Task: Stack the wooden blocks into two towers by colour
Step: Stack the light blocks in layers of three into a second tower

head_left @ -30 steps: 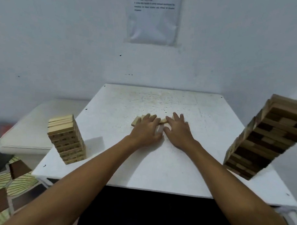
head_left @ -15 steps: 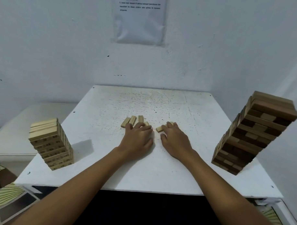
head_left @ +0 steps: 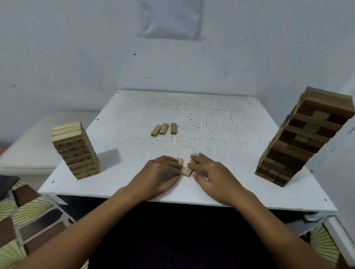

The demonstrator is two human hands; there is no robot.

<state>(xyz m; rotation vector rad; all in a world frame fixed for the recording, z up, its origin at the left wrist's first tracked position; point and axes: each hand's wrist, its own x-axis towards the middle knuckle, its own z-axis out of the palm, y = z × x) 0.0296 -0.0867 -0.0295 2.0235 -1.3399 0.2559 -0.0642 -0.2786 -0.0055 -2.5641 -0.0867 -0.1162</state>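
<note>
A short tower of light wooden blocks (head_left: 75, 149) stands at the table's left edge. At the right edge stands a taller, leaning tower of dark and mixed brown blocks (head_left: 305, 136). Three loose light blocks (head_left: 164, 129) lie side by side in the middle of the white table (head_left: 223, 136). Near the front edge, my left hand (head_left: 161, 174) curls round a light block (head_left: 179, 161); only that block's end shows. My right hand (head_left: 211, 175) pinches another light block (head_left: 188, 169) that lies on the table between the hands.
A cream cushioned seat (head_left: 31, 149) sits beside the table on the left. A white wall with a paper sheet (head_left: 172, 17) rises behind the table. Patterned floor (head_left: 12, 219) shows at the lower left and right.
Both hands have drawn back from the middle toward the front edge, each bringing a light block. Three light blocks stay uncovered in the middle.
</note>
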